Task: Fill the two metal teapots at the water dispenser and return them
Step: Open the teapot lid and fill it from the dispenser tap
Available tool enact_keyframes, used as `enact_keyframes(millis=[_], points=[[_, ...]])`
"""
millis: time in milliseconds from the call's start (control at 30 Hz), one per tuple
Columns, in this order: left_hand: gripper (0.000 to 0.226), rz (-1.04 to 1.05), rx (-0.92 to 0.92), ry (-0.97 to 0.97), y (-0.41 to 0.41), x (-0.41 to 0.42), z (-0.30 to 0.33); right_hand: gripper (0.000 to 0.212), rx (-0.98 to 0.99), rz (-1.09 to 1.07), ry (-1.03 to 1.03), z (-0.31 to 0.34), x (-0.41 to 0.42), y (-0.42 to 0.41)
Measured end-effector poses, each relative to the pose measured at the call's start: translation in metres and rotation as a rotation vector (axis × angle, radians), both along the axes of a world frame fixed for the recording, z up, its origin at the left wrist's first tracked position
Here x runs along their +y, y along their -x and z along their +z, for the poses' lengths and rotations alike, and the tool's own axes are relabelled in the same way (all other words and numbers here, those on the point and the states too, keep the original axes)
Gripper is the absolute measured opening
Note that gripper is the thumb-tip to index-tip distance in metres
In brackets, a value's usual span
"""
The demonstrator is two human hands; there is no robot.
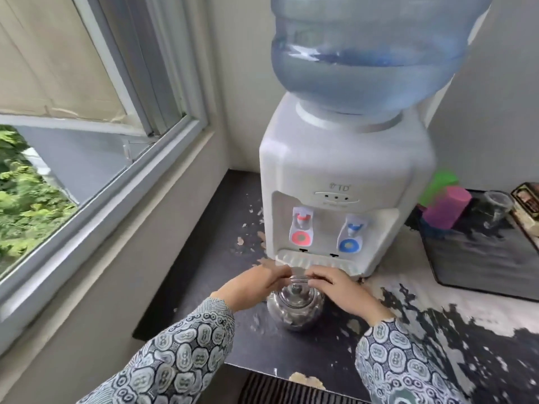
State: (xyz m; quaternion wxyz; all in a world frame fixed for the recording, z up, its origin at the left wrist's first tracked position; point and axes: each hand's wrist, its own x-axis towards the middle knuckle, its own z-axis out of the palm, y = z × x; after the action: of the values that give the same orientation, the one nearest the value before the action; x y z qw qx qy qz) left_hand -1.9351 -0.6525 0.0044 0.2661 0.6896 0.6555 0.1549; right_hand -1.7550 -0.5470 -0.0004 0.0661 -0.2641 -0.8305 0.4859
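Teapot [295,309] sits on bench [221,228], just in front of water dispenser [344,176] drip tray. Left of dispenser: window [96,121], greenery outside. Your left hand [256,282] pinches teapot's raised handle from left; your right hand [335,287] pinches same handle from right, fingers curled closed on it. Right of dispenser: pink cup [446,211], green cup [439,185], clear glass [495,208].

The white tabletop water dispenser [344,182] blocked the way ahead; the worn black counter [210,258] lay open leftward, while a dark tray [481,258] crowded the right.
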Motion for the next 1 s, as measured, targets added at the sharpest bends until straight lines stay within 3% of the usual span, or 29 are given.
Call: enact_keyframes(millis=[133,200,267,433,667,733,833,933,1000], points=[[0.017,-0.131,0.129,-0.220,-0.001,-0.023,-0.030,0.009,-0.073,0.006,-0.130,-0.018,-0.024,-0.015],[0.010,-0.145,0.132,-0.308,-0.003,-0.037,-0.054,0.014,-0.084,0.020,-0.285,-0.039,-0.037,-0.022],[0.017,-0.092,0.041,-0.365,-0.009,-0.048,-0.073,0.028,-0.037,-0.036,-0.420,-0.055,-0.049,-0.024],[0.018,0.027,-0.131,-0.431,-0.018,-0.050,-0.090,0.034,0.112,-0.265,-0.360,-0.060,-0.070,-0.016],[0.023,0.323,-0.382,-0.375,-0.025,-0.035,-0.067,0.004,0.167,-0.404,-0.299,-0.041,-0.060,-0.004],[0.041,0.350,-0.288,-0.367,-0.024,-0.022,-0.061,0.018,0.036,-0.397,-0.439,-0.033,-0.046,0.005],[0.087,0.293,-0.102,-0.173,-0.021,-0.004,-0.064,0.041,-0.319,-0.230,-0.671,-0.032,-0.027,0.024],[0.094,0.265,-0.030,-0.052,-0.020,0.006,-0.071,0.064,-0.453,-0.100,-0.751,-0.038,-0.019,0.038],[0.094,0.282,-0.048,-0.062,-0.020,0.008,-0.073,0.061,-0.411,-0.065,-0.745,-0.041,-0.014,0.042]])
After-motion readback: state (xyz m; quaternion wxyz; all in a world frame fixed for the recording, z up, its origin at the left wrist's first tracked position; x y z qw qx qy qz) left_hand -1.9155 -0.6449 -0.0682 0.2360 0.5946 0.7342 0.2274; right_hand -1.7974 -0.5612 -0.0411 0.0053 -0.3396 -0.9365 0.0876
